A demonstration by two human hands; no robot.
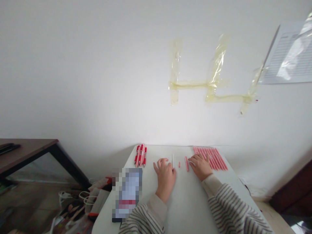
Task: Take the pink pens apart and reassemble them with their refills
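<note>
My left hand (165,177) rests on the white table (185,201), fingers curled, next to a thin white refill (173,160) that lies just past its fingertips. My right hand (200,165) lies on the table with its fingers touching a pink pen barrel (186,163). A small pink piece (179,164) sits between the two hands. A row of several pink barrels (214,157) lies to the right of my right hand. A bunch of several red and pink pens (140,155) lies at the table's far left.
A blurred-out flat object (127,193) lies at the table's left edge. A dark wooden table (26,152) stands to the left, with cables and clutter (80,204) on the floor beside it. Tape strips (209,86) and a paper sheet (290,55) hang on the white wall.
</note>
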